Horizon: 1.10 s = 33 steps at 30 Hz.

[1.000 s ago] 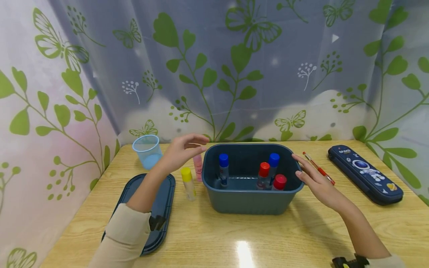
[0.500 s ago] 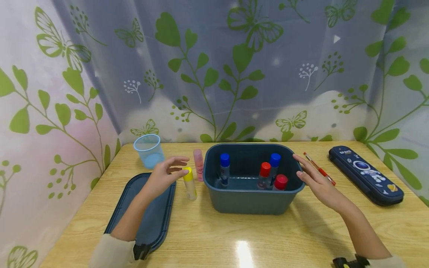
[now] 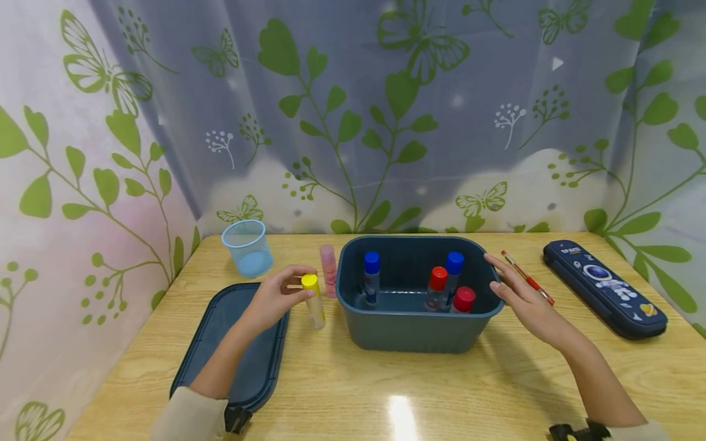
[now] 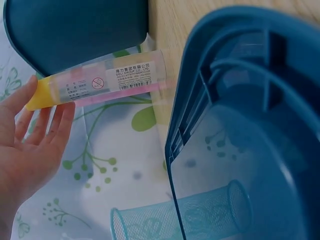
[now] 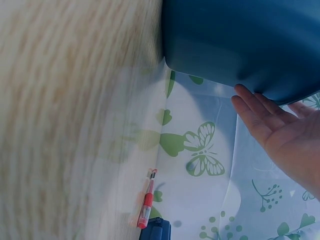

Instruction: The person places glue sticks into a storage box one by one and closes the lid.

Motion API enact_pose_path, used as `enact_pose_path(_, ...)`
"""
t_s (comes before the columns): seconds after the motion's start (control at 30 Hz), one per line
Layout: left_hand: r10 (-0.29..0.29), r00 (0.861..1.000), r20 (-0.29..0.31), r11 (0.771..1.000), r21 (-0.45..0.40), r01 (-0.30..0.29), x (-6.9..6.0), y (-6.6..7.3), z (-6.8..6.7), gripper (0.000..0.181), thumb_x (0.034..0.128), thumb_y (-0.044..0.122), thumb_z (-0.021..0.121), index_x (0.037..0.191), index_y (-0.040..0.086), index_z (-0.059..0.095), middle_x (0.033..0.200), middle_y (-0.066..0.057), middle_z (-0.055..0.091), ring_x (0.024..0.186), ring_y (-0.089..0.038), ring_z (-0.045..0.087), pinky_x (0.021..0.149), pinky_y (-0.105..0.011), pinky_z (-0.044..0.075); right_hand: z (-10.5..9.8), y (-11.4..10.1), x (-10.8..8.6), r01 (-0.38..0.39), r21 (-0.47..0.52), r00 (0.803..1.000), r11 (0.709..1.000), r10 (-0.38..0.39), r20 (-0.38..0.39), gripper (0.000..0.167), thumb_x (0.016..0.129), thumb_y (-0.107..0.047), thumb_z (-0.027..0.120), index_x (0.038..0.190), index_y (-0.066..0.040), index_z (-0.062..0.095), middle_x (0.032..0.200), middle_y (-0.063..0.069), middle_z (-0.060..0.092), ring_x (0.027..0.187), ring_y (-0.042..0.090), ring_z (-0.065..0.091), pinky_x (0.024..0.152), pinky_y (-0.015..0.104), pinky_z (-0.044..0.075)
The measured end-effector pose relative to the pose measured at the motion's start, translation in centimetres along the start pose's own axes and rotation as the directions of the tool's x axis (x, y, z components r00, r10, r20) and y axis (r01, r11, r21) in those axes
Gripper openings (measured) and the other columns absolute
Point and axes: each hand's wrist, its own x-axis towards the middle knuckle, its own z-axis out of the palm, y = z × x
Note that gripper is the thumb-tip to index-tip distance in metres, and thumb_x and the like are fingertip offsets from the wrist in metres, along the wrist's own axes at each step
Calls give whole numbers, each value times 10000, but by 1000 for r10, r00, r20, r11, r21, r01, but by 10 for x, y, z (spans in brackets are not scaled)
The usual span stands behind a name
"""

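Note:
My left hand (image 3: 278, 299) pinches the yellow cap of a clear glue bottle (image 3: 315, 311), which stands upright on the table left of the dark blue bin (image 3: 410, 334). In the left wrist view, the thumb and fingers meet the cap, and a printed label shows on the glue bottle (image 4: 107, 80). My right hand (image 3: 526, 306) rests on the bin's right rim, its fingers extended along the outer wall (image 5: 225, 45) in the right wrist view. Inside the bin stand several bottles, among them a blue-capped bottle (image 3: 372, 278) and a red-capped bottle (image 3: 437, 288).
A pink bottle (image 3: 328, 271) stands between the glue bottle and the bin. The bin's lid (image 3: 231, 355) lies under my left forearm. Behind it is a light-blue mesh cup (image 3: 247, 248). At right lie a red pen (image 3: 527, 278) and a navy pencil case (image 3: 603, 288).
My left hand has come down and towards me from above the pink bottle, and its fingers have closed on the glue bottle's cap. The right hand stays on the bin's rim.

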Motion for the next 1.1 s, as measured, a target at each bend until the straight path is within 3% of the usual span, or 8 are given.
enact_pose_path(0.33, -18, 999, -28, 1000, 19, 18, 4, 6, -1, 332, 841, 62, 670, 1160, 4, 596, 1150, -127, 575, 1028, -268, 547, 851, -377, 473, -1, 0, 0, 1, -8, 1000, 1000, -1, 0, 545, 1015, -175, 357, 1478, -59, 93, 1494, 200, 23, 1298, 494, 72, 941, 652, 180)
enact_pose_path(0.57, -5, 999, -44, 1000, -5, 5, 11, 22, -6, 341, 844, 63, 668, 1173, 13, 594, 1135, -125, 580, 1017, -259, 549, 850, -361, 476, 0, 0, 0, 0, -9, 1000, 1000, 0, 0, 547, 1013, -173, 362, 1476, -55, 97, 1493, 204, 23, 1294, 505, 62, 936, 672, 171)
enact_pose_path(0.9, 81, 994, -73, 996, 30, -79, 25, 52, -17, 337, 857, 76, 657, 1180, 6, 595, 1118, -139, 593, 991, -246, 545, 820, -330, 489, 0, 0, -1, -3, -11, 1000, 1000, 3, -1, 547, 1014, -175, 358, 1478, -62, 92, 1492, 210, 18, 1289, 510, 74, 927, 682, 172)
enact_pose_path(1.1, 164, 981, -104, 985, 60, -159, 36, 68, -24, 322, 851, 65, 662, 1163, 4, 608, 1082, -128, 611, 958, -212, 561, 787, -301, 499, 1, -2, 0, -6, -3, 1000, 1000, 6, 3, 547, 1017, -181, 352, 1478, -61, 85, 1479, 245, 23, 1286, 512, 90, 933, 675, 172)
